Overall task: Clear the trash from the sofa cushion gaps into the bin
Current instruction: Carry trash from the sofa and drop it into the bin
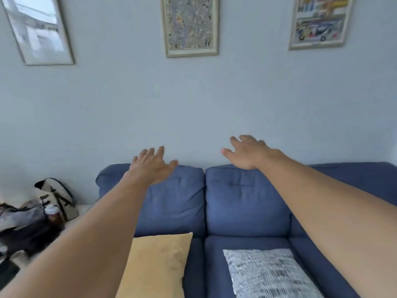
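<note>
Reaching out over the blue sofa (247, 211) with both arms, left hand (152, 166) and right hand (247, 153) spread flat, fingers apart, grasping nothing. Hovering near the top of the two back cushions, left at about 10 o'clock of the sofa's middle seam, right at about 1 o'clock.

No trash showing anywhere; likely tucked down in the cushion gaps, the upright seam between the back cushions and the crease at 6 o'clock where backs meet seats. No bin in view either.

Judging the trash as probably light, crumpled, soft scraps: best pinched with fingertips after prising the gap wide. Cushions look plump, soft and yielding, woven blue cloth, not slippery; best taken at a top edge or corner.

Lying on the seats: a yellow pillow (159, 263) at 7 o'clock and a grey patterned pillow (266, 274) at 5 o'clock, both likely light and easily lifted aside.
</note>
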`<state>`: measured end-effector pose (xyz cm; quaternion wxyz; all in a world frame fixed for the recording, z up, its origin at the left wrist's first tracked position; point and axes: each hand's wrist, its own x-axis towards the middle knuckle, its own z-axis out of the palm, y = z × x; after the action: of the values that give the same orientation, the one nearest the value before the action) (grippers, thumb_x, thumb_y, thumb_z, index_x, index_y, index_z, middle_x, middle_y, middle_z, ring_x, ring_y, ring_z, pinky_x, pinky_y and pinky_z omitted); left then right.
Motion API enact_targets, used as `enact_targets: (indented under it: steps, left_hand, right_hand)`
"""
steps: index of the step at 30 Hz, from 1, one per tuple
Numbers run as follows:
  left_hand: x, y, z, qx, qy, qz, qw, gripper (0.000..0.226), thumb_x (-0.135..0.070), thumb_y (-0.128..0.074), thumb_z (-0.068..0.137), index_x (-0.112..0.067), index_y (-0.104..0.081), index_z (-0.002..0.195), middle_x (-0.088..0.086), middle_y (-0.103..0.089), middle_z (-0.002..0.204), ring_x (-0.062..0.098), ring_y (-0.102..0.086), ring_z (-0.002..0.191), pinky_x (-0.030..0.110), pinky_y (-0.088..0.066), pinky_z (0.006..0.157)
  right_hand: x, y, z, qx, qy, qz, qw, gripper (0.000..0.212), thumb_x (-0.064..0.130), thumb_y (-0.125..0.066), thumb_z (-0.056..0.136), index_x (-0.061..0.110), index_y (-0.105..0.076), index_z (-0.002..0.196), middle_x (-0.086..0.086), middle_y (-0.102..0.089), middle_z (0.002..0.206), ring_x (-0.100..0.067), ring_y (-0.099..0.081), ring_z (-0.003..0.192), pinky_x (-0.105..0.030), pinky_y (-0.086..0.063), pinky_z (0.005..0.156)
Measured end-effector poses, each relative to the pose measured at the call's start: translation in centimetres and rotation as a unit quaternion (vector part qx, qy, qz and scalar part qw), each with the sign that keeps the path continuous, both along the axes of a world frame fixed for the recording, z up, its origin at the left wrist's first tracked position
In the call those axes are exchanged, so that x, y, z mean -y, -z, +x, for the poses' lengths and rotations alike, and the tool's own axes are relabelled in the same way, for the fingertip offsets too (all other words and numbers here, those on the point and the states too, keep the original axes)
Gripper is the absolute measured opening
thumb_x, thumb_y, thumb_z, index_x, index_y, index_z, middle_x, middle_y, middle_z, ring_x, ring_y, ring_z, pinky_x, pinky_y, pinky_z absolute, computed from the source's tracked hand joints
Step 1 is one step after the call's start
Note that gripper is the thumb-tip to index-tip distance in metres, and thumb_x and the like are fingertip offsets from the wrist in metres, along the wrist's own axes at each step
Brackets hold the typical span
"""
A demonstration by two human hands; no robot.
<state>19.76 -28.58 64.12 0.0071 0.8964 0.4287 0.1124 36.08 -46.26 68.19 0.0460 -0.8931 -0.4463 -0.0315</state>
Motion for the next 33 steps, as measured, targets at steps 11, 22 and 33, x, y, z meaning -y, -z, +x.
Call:
enact_targets:
  steps: [11, 22, 33]
  left_hand:
    - [17.0, 1.7, 23.2, -0.033, 0.180, -0.005, 0.983, 0.073, -0.061, -0.028, 0.095, -0.018, -0.014, 0.153, 0.006, -0.024, 0.157, 0.025, -0.016, 0.145, 0.044, -0.018, 0.113]
    - [32.4, 2.6, 39.1, -0.038, 0.333, -0.003, 0.942, 0.071, -0.059, -0.029, 0.095, -0.019, -0.016, 0.152, 0.004, -0.029, 0.153, 0.025, -0.019, 0.143, 0.043, -0.020, 0.113]
    - [40.3, 5.5, 55.5, -0.070, 0.461, -0.028, 0.884, 0.073, -0.059, -0.027, 0.096, -0.019, -0.010, 0.154, 0.005, -0.018, 0.160, 0.025, -0.011, 0.147, 0.046, -0.013, 0.118]
  right_hand:
    - [21.2, 2.6, 18.1, -0.023, 0.176, -0.007, 0.984, 0.065, 0.055, -0.017, 0.099, 0.019, -0.012, 0.154, -0.008, -0.012, 0.160, -0.024, -0.006, 0.147, -0.043, -0.012, 0.115]
    - [38.3, 3.8, 27.3, -0.053, 0.318, 0.008, 0.947, 0.066, 0.056, -0.017, 0.099, 0.020, -0.011, 0.154, -0.007, -0.009, 0.160, -0.026, -0.009, 0.146, -0.044, -0.014, 0.116]
    - [47.7, 6.7, 37.7, -0.053, 0.449, -0.002, 0.892, 0.065, 0.055, -0.018, 0.099, 0.019, -0.014, 0.153, -0.009, -0.013, 0.159, -0.026, -0.008, 0.147, -0.044, -0.014, 0.115]
